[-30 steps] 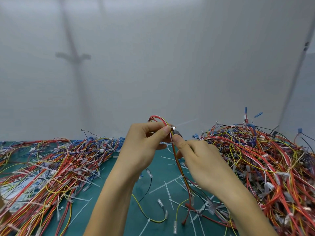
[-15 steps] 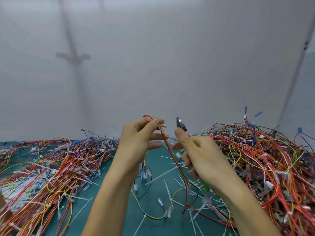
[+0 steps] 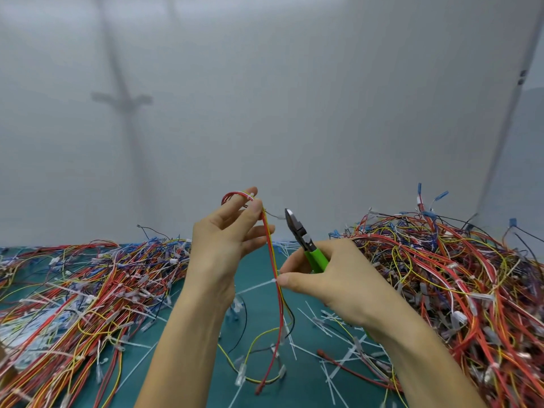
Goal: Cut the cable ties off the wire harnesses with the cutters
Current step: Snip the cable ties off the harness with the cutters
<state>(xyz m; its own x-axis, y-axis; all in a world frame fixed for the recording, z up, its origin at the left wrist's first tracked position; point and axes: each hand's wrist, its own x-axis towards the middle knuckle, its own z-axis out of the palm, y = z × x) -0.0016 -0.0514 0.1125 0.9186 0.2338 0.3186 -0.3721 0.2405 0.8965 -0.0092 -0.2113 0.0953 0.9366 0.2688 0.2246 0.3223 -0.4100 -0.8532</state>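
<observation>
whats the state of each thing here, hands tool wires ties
left hand: pinches wire harness top, raised
right hand: grips cutters, pinches harness at cable tie
cutters: tip up, clear of the wires
wire harness: hanging, ends on the mat
cable tie: uncut, around the harness
loose ties: cut, scattered on mat

Cutters [image 3: 303, 240]: dark metal head, bright ground edge; glossy green plastic grips. Wire harness [image 3: 272, 254]: smooth, shiny plastic insulation. Cable tie [image 3: 259, 285]: white translucent plastic. Table mat [image 3: 254, 270]: matt teal. Rear panel [image 3: 294, 113]: matt white.
</observation>
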